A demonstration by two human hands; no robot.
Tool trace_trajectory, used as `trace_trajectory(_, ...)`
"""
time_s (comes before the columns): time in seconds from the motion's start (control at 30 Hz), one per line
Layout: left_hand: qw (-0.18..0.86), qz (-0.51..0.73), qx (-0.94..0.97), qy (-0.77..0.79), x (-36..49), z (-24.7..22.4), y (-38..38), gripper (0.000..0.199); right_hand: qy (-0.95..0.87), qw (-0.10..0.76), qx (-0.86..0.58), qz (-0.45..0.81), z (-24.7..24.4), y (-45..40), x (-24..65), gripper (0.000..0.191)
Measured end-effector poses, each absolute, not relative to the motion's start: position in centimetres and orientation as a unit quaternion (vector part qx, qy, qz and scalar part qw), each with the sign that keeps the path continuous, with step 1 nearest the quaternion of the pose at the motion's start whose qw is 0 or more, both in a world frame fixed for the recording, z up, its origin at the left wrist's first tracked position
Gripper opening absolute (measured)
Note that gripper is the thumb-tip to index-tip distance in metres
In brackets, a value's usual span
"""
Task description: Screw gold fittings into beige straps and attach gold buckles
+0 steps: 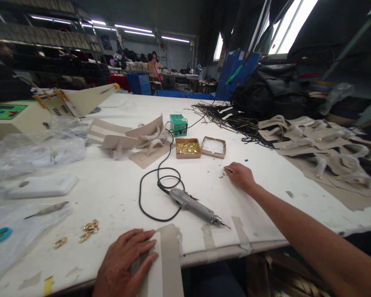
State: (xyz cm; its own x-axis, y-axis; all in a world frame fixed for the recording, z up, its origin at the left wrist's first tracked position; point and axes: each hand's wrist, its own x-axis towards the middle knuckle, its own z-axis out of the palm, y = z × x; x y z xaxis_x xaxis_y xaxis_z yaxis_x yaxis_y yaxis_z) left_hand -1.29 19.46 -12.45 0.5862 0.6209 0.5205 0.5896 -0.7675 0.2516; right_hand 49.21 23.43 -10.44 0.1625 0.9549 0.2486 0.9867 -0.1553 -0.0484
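Note:
My left hand (126, 260) lies with fingers stretched over a beige flat panel (170, 260) with a pale strip, at the table's front edge. Its thumb is apart from the fingers, and the palm hides part of the panel. Farther out, my right hand (239, 175) touches down on the white table with its fingertips pressed together. Small gold metal pieces (221, 176) lie just beside those fingertips; whatever is pinched between them is hidden. Between the hands rests a grey electric screwdriver (193, 206), its bit pointing toward the front edge.
A box of gold pieces (188, 149), a box of white material (214, 146) and a green power unit (178, 125) stand ahead. Gold clasps (91, 227) lie left. Beige handled pieces (321, 144) are piled right, others (132, 138) left of the boxes. The screwdriver's black cord loops midtable.

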Motion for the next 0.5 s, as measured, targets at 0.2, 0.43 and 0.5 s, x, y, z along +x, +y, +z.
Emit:
trace_trajectory(0.2,0.027,0.314,0.885,0.342,-1.0,-12.1,19.4,0.022,-0.676,0.087,-0.73,-0.05,-10.1,23.4,49.8,0.03)
trace_trajectory(0.43,0.024,0.318,0.885,0.34,-0.9,-12.0,19.4,0.023,-0.702,0.104,-0.705,-0.001,-9.8,23.5,51.1,0.028)
trace_trajectory(0.5,0.026,0.314,0.886,0.339,-1.0,-12.1,19.4,0.023,-0.697,0.117,-0.707,0.011,-9.7,23.8,51.4,0.027)
